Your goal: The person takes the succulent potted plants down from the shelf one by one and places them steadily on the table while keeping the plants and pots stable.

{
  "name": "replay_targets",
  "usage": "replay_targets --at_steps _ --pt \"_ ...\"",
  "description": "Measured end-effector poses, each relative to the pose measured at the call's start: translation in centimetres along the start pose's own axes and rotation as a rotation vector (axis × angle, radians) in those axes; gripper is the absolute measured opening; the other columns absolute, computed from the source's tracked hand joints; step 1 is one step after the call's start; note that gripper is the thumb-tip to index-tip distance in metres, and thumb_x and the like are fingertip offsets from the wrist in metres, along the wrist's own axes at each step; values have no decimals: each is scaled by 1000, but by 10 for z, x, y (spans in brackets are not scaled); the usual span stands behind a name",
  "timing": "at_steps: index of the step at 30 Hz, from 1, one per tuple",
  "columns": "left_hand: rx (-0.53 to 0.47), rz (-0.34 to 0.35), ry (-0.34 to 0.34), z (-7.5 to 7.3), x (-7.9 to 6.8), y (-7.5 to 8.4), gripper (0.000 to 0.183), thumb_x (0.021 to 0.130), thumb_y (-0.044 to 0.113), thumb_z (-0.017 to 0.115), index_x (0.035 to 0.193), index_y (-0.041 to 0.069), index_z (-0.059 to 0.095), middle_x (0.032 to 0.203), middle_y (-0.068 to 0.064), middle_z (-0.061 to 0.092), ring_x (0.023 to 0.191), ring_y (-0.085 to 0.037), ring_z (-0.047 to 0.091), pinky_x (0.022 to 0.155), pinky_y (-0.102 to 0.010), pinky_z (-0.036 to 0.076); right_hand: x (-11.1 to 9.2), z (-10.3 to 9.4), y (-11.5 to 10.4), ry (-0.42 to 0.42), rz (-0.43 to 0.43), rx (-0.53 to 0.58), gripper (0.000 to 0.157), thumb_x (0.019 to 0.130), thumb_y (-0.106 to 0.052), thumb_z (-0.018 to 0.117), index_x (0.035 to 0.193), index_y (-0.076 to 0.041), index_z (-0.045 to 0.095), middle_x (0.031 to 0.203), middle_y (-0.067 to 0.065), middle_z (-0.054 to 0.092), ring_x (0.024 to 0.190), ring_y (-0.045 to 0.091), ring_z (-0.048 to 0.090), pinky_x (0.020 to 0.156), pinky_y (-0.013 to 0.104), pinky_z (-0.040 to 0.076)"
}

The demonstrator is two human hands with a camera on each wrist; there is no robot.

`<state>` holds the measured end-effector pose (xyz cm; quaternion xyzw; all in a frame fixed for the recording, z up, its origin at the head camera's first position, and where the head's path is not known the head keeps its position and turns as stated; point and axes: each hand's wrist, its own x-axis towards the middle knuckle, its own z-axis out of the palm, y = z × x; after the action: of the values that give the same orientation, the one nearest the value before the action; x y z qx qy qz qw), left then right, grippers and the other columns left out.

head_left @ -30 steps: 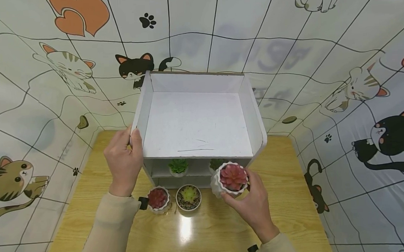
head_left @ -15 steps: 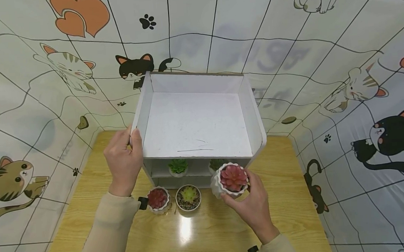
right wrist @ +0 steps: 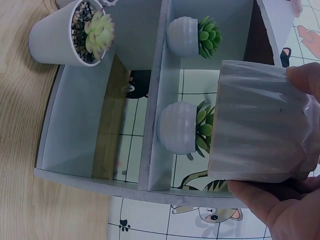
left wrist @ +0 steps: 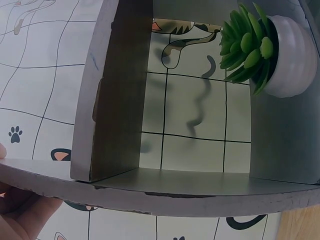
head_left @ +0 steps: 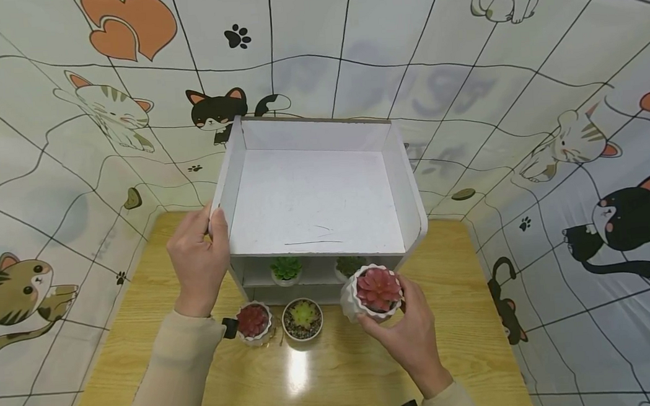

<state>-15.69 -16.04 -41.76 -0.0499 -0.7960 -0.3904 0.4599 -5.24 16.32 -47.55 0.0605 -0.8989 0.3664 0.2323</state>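
Observation:
My left hand [head_left: 199,260] grips the left side panel of a small white shelf unit [head_left: 313,197] between thumb and fingers. In front of the unit's right end, my right hand [head_left: 408,334] holds a red succulent in a white fluted pot [head_left: 377,291], with thumb and fingers on opposite sides. The right wrist view shows this fluted pot [right wrist: 262,122] large, overlapping the upper opening. Inside the unit, two green succulents in round white pots stand on the middle board: one at left [head_left: 286,269], another at right [right wrist: 177,127], partly covered by the held pot in the head view.
On the wooden table [head_left: 325,389], a second red succulent [head_left: 254,322] and a yellow-green succulent in a smooth white pot [head_left: 303,319] stand before the unit. Cat-print fabric walls [head_left: 315,36] enclose the table at the back and sides.
The right hand and its potted red succulent have shifted very slightly right and nearer to me. My left hand keeps its grip on the side panel.

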Motion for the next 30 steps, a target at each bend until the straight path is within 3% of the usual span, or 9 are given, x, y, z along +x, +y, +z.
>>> replay_targets --at_steps 15,23,30 --pt "2 -1 3 1 1 0 28 98 10 61 114 -8 75 80 -23 70 59 -26 57 58 -18 35 -7 0 1 -17 53 -5 85 60 -25 98 130 3 60 115 12 66 100 18 62 71 40 59" --pt "-7 3 13 1 1 1 26 97 9 63 113 -8 76 81 -23 71 58 -28 59 60 -15 34 -12 3 5 -41 100 6 85 63 -25 97 133 3 58 119 14 65 105 24 65 75 46 60" --pt "-8 1 10 0 0 1 27 98 9 62 113 -8 76 81 -23 71 58 -27 58 59 -15 34 -16 9 10 -37 94 -8 85 61 -25 97 131 4 59 114 12 65 98 18 61 72 36 56"
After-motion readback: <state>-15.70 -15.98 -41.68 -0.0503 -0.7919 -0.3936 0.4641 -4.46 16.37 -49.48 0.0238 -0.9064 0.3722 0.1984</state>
